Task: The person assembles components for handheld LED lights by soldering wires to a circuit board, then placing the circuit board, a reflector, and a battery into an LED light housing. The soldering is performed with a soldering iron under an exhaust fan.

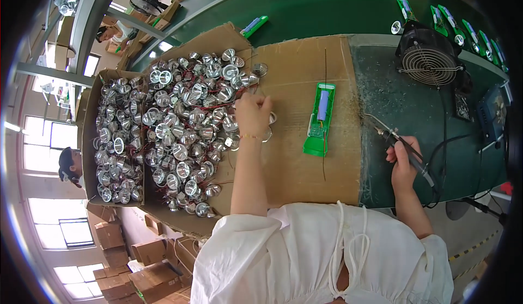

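Note:
My left hand [253,116] is at the right edge of a heap of silver lamp reflectors [182,151] with red and dark wires. Its fingers are curled in, and whatever is between them is hidden. In my right hand [402,165] is a soldering iron [390,137], its bent tip pointing left over the edge of the cardboard sheet [283,178]. Between my hands a green plastic housing [314,146] lies on the cardboard, with a purple battery cell [323,105] in its upper part. Thin wires stick out beyond both of its ends.
A cardboard box [90,140] of more reflectors stands at the left. A black fan with a round grille [430,65] and a blue box-shaped device [492,113] are on the right. Several green housings [437,20] lie on the far green surface; another housing [254,26] lies beyond the heap.

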The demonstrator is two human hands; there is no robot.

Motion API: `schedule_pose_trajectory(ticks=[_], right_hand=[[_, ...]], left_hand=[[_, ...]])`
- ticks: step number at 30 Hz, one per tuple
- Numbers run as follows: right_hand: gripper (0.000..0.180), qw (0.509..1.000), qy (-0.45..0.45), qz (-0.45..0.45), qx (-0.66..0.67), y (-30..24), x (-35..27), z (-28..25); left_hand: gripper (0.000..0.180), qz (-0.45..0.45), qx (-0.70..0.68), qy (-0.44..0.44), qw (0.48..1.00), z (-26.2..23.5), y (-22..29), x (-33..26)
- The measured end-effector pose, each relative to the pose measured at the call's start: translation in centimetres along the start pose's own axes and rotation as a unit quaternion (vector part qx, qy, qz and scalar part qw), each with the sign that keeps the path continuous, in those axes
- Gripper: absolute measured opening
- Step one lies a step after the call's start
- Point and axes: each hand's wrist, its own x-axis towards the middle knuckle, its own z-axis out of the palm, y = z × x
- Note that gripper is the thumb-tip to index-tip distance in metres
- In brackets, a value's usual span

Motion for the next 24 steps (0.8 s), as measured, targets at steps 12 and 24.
schedule_pose_trajectory(ticks=[12, 24], right_hand=[[0.013, 0.992, -0.121, -0.025, -0.012, -0.9, -1.2, 1.7], [0.016, 0.99, -0.108, 0.001, -0.094, -0.3, -1.9, 5.5]], left_hand=[[0.014, -0.128, -0.486, -0.206, 0.84, -2.1, 3.1, -9.0], [0.011, 0.046, -0.314, -0.107, 0.942, 0.7, 5.1, -8.3]])
